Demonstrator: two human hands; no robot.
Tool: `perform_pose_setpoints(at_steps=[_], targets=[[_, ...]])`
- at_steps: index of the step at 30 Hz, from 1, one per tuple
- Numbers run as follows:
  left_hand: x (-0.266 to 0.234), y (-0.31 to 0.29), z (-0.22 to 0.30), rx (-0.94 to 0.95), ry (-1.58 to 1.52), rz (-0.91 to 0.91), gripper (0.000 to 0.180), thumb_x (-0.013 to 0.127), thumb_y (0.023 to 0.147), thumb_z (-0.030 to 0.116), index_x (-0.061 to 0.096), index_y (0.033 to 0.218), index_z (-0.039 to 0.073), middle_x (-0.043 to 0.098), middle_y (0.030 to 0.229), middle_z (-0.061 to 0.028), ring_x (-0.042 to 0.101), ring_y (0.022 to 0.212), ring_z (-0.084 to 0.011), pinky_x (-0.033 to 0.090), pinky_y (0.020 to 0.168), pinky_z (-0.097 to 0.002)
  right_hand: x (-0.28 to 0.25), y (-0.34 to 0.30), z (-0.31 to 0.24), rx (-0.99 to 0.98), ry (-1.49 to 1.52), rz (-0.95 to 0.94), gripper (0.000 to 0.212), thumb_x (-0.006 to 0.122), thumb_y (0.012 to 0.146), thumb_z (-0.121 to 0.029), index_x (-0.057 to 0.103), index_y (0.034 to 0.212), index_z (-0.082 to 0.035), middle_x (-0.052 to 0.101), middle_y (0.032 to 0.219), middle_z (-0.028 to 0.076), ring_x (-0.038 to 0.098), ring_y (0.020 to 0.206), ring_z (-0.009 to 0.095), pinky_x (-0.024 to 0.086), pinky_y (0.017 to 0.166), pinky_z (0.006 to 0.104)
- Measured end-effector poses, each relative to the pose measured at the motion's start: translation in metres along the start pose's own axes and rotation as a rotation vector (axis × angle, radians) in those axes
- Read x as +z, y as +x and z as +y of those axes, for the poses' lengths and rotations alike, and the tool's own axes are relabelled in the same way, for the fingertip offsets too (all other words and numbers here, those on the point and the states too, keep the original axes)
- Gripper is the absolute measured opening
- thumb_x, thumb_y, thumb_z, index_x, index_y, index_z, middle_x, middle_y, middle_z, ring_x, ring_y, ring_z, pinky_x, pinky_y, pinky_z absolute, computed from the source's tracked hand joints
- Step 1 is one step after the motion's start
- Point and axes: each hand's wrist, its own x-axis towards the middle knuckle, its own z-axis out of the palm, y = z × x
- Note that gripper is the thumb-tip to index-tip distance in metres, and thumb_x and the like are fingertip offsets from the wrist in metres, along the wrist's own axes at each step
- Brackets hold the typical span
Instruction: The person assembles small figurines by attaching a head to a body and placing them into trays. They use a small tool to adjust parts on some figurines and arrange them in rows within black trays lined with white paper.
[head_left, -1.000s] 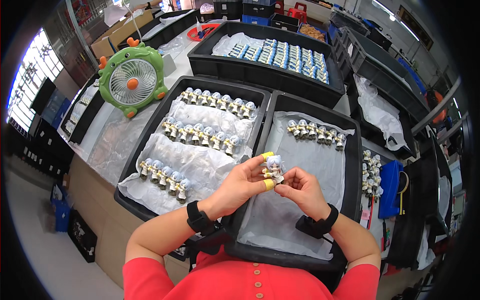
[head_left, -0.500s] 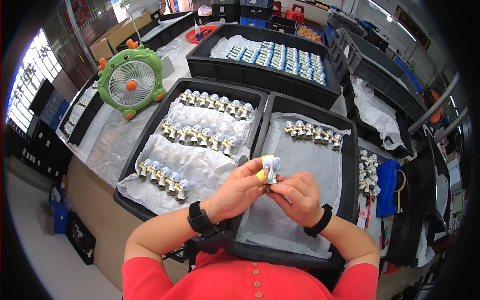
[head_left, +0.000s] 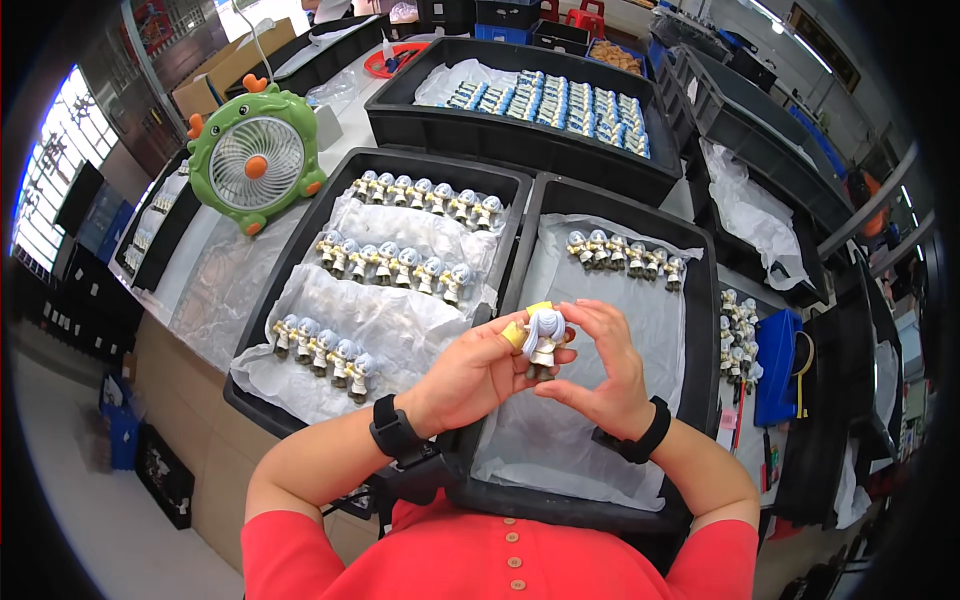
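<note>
- Head view: from where I stand, the left hand [head_left: 478, 368] closes thumb and fingers around one small figurine [head_left: 544, 335], yellow wraps [head_left: 514, 334] on two digits.
- Figurine's place: upright, pale hair uppermost, held above the right tray [head_left: 703, 320].
- Right hand [head_left: 618, 385]: thumb and fingers stand wide apart in a curve beside the figurine, gripping nothing; whether the fingertips touch it, I can't tell.
- Right tray: black, paper-lined, one row of similar figures [head_left: 625, 258] at its far end.
- Left tray [head_left: 255, 405]: also black and paper-lined, three rows.
- Around them: a green fan [head_left: 255, 165] stands on the desk [head_left: 190, 240]; a blue bin [head_left: 778, 365] sits beyond the right tray.
</note>
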Motion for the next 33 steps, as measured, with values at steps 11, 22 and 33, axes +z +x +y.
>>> perform_pose_setpoints(at_steps=[11,22,33], targets=[[0.0027,-0.0017,-0.0013,-0.003,0.030,-0.007,0.042,0.032,0.099,0.029,0.035,0.133,0.005,0.048,0.125,-0.0097,0.050,0.115,-0.0237,0.044,0.089,-0.0353,-0.0008,0.0029,-0.0009,0.031,0.027,0.004,0.069,0.081,0.058,-0.018,0.052,0.119,-0.006,0.055,0.104,0.009,0.049,0.100,0.028,0.041,0.087,0.0370],[0.0061,-0.0023,-0.0010,-0.020,0.024,-0.010,0.050,0.035,0.096,0.033,0.032,0.134,0.001,0.045,0.129,-0.0152,0.049,0.115,-0.0261,0.041,0.095,-0.0377,-0.0030,0.0005,-0.0061,0.022,0.076,0.027,0.070,0.082,0.059,-0.025,0.052,0.120,-0.007,0.056,0.097,0.007,0.050,0.094,0.024,0.041,0.083,0.0351],[0.0038,-0.0024,-0.0013,-0.030,-0.014,-0.007,0.042,0.030,0.098,0.025,0.033,0.135,0.005,0.047,0.129,-0.0130,0.053,0.108,-0.0198,0.042,0.092,-0.0344,-0.0077,-0.0017,-0.0037,0.052,0.143,0.061,0.052,0.075,0.068,-0.010,0.055,0.115,-0.007,0.060,0.089,0.005,0.053,0.090,0.022,0.042,0.082,0.0335]])
